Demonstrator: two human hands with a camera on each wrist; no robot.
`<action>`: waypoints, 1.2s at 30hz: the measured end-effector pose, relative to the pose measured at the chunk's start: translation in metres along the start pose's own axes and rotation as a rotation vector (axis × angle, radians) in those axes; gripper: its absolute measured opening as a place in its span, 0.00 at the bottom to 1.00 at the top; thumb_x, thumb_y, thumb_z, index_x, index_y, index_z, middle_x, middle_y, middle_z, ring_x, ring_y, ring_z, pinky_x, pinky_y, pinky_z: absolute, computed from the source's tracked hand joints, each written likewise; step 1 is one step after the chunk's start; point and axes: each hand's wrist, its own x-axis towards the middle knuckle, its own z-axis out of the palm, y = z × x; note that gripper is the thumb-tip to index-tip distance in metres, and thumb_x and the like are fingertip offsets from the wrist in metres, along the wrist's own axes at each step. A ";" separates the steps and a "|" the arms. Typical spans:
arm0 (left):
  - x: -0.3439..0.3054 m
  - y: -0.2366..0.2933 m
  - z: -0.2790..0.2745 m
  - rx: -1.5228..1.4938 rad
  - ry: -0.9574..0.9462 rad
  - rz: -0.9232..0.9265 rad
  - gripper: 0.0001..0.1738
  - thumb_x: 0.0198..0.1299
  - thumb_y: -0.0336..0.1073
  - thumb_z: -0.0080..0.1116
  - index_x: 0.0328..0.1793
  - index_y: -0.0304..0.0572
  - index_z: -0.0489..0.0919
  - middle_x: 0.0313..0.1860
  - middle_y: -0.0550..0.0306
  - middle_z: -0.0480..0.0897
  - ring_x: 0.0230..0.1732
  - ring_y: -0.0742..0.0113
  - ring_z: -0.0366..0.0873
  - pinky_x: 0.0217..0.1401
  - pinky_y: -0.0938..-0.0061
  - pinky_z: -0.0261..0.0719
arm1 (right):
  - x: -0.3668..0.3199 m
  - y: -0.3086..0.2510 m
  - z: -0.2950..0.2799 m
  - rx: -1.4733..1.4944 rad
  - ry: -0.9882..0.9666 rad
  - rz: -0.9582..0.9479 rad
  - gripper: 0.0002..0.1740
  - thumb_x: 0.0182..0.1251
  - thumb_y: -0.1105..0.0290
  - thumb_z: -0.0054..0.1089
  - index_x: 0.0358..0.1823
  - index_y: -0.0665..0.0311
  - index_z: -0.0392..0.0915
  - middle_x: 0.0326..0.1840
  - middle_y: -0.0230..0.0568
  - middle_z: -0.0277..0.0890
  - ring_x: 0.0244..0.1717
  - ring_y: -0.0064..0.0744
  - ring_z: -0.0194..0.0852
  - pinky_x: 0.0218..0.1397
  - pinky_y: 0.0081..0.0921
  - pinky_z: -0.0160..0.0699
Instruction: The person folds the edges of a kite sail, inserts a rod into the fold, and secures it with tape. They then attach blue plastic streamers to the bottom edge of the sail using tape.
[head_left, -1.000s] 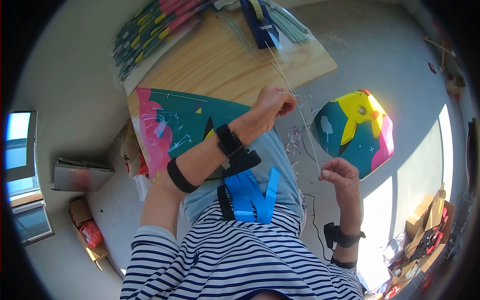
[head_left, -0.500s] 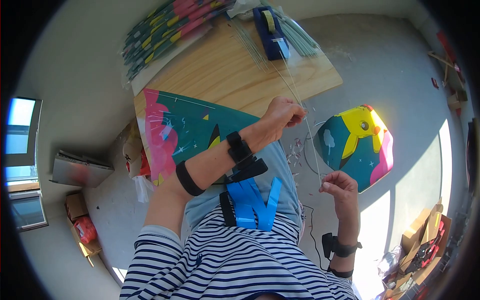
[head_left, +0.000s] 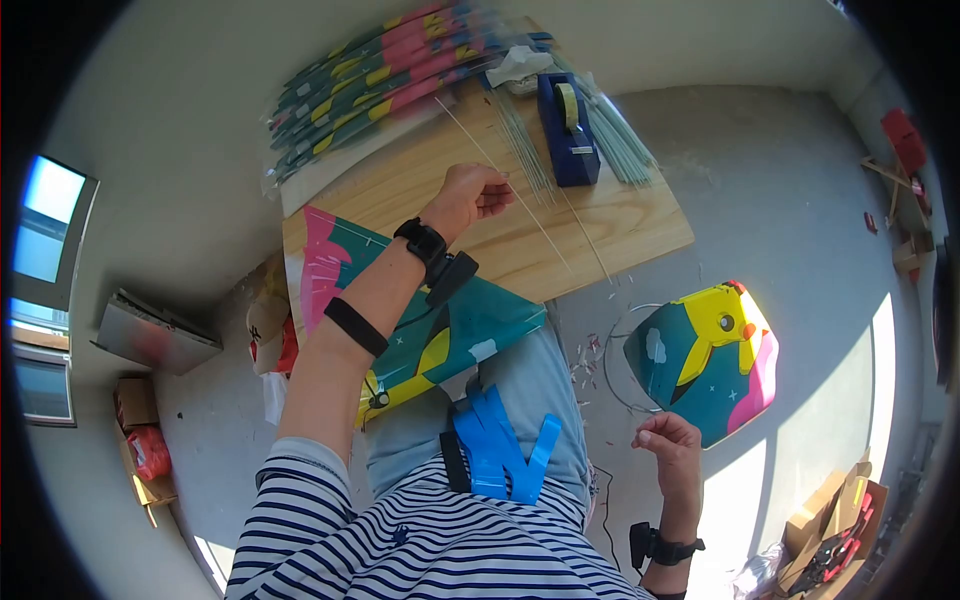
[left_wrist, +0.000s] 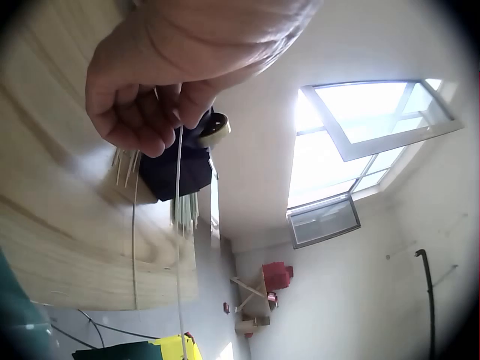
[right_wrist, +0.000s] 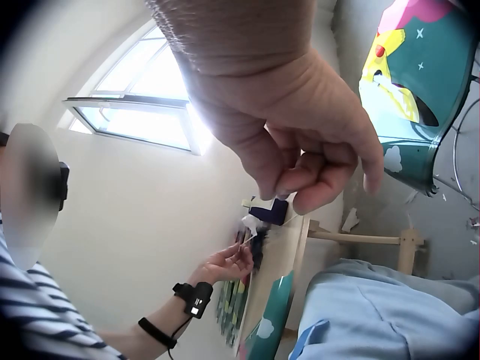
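My left hand (head_left: 470,197) is over the wooden table, pinching a thin pale rod (head_left: 545,238) between thumb and fingers. In the left wrist view the rod (left_wrist: 179,225) runs down from the fingertips. Under the left forearm a green and pink printed kite sheet (head_left: 485,318) lies across the table's near edge and the lap. My right hand (head_left: 672,445) is held out at the right, above the floor, its fingers loosely bent and nothing seen between them. In the right wrist view the right hand's thumb and fingertips (right_wrist: 309,201) are close together.
A navy tape dispenser (head_left: 572,160) stands on the wooden table (head_left: 640,225), with bundles of thin rods (head_left: 625,150) on either side. Packed printed bundles (head_left: 385,75) lie at the back left. Another printed kite (head_left: 690,340) sits on the floor at the right, near an open cardboard box (head_left: 825,520).
My left hand has moved left over the table with the rod, which has swung away from the right hand. The right hand has let go of the rod's end and sits lower in the view.
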 end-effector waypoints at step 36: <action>0.037 -0.032 0.139 -0.645 0.106 0.069 0.06 0.55 0.29 0.62 0.30 0.45 0.74 0.22 0.64 0.74 0.23 0.72 0.71 0.26 0.72 0.66 | 0.021 0.022 0.002 0.020 0.023 0.138 0.05 0.55 0.81 0.64 0.33 0.72 0.79 0.28 0.42 0.79 0.29 0.32 0.79 0.40 0.26 0.79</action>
